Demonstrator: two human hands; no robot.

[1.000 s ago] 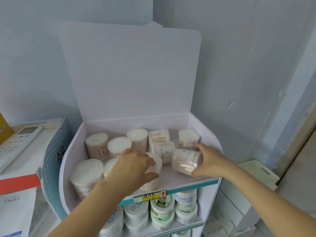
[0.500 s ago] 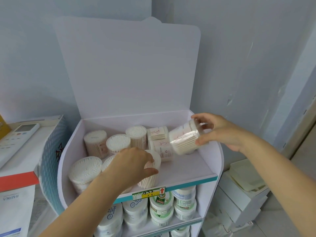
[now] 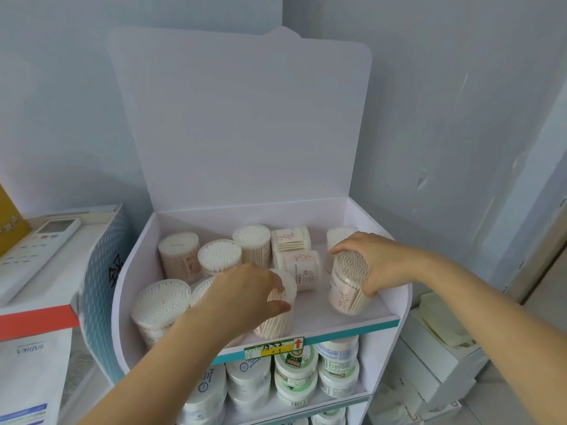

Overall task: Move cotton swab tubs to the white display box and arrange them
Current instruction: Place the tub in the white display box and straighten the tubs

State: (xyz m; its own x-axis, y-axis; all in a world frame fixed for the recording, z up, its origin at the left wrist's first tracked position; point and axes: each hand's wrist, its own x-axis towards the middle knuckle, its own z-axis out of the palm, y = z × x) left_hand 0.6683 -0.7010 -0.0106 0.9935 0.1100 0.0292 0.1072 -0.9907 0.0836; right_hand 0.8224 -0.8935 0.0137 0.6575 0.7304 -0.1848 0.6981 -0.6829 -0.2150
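**Display box: both hands on tubs, front row**

The white display box (image 3: 395,305) stands with its lid upright against the wall; its floor carries about ten cotton swab tubs. The right hand (image 3: 383,265) is closed around the upper part of a clear tub (image 3: 348,283) at the right front of the box, thumb on the near side, fingers over the top; this tub stands nearly upright, leaning slightly, its base on the box floor just beside the right wall. The left hand (image 3: 242,292) is clamped over another tub (image 3: 276,314) at the front middle, fingers across its top, thumb on its side; that tub stands upright at the front edge.

Left front: one large upright tub (image 3: 161,305), a second beside it mostly hidden by the left hand. Back row: three upright tubs at left and centre; one more upright at the right rear, partly hidden behind the right hand. Two tubs (image 3: 296,254) lie on their sides in the middle, one behind the other, labels showing.

Below the box front, a price tag (image 3: 274,348) on a teal strip; under it a shelf of white jars (image 3: 296,375), stacked. To the left, a remote control (image 3: 36,250) lies on a box.
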